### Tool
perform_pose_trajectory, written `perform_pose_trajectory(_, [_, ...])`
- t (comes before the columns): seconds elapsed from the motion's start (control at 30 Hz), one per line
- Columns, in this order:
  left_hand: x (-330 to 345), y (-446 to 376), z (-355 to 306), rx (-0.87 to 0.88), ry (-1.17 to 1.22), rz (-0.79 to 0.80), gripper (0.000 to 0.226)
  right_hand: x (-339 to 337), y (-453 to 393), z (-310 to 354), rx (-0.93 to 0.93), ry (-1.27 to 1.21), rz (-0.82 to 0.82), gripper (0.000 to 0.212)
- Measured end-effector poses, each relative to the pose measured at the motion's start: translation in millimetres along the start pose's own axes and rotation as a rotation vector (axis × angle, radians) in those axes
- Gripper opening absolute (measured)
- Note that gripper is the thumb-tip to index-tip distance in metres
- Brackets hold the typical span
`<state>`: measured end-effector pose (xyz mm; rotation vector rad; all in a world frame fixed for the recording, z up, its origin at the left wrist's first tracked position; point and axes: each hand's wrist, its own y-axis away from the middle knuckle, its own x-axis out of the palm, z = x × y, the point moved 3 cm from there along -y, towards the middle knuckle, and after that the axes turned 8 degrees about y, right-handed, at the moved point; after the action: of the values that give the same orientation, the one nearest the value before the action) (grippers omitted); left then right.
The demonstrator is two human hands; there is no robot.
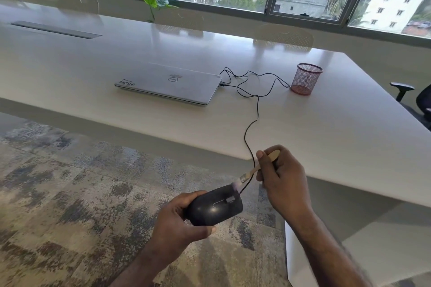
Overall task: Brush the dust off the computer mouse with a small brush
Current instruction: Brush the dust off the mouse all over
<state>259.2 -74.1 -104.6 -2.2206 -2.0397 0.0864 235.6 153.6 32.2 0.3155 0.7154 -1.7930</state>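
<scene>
White worktop (326, 123): red mesh cup (307, 79), contents not discernible; closed laptop (170, 82). Left hand (179, 221) grip curled around black mouse (215, 205). Right hand (282, 177) grip pinches brush (250, 171), bristles on mouse.

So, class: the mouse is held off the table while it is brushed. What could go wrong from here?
1. The cable runs to the closed laptop; pulling the mouse away could tug it.
2. The left hand holds the mouse over the floor; a slip might drop it.
3. The brush works near the wheel, perhaps pushing dust in.
</scene>
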Motion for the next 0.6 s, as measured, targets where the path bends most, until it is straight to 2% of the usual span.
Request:
perform_pose_trajectory(0.07, [0.8,-0.6,0.4,0.006,-0.011,0.013,0.072,2.6,0.2,2.9,0.0,-0.066,-0.01,0.023])
perform_pose_trajectory(0.17, [3.9,-1.6,-1.0,0.027,-0.019,0.014,0.071,15.3,2.1,7.6,0.03,-0.174,0.103,0.024])
perform_pose_trajectory(0.27, [5.9,-1.7,-2.1,0.044,-0.021,0.011,0.07,25.7,3.7,7.8,0.044,-0.054,0.194,0.024])
perform_pose_trajectory(0.47, [3.1,-0.9,-1.4,0.051,-0.021,-0.004,0.071,8.7,-9.3,2.3,0.023,0.119,0.019,0.024])
perform_pose_trajectory(0.6, [3.7,-0.8,-2.0,0.038,-0.005,-0.011,0.071,7.6,-6.9,-0.3,0.056,-0.035,-0.017,0.024])
